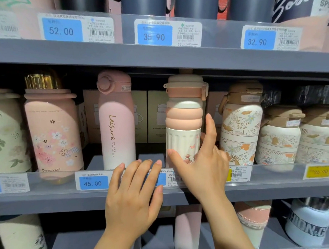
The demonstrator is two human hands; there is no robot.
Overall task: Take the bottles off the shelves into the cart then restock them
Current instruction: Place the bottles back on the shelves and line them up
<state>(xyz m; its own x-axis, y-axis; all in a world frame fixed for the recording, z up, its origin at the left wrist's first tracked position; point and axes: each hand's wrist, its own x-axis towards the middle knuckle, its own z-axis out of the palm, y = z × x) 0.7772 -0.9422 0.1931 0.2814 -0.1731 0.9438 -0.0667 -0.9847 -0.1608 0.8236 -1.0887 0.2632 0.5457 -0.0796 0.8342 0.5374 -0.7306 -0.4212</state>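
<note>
Around your target, the middle shelf (50,200) is crowded: a tall pink "Leisure" bottle (116,122) stands just to its left, a leaf-printed jug (241,125) just to its right, and beige boxes (156,115) fill the back, while the upper shelf's edge (157,59) hangs close over the cap. The ribbed pink-and-white bottle (184,121) stands upright near the front, with a peach lid, bulging pink rings and a fluted white base printed with flowers. Your right hand (200,166) is spread around its lower part, thumb on the front, index finger raised by its right side. Your left hand (134,196) lies flat, fingers straight, over the clear price rail (50,181). A narrow gap opens between the two pink bottles.
</note>
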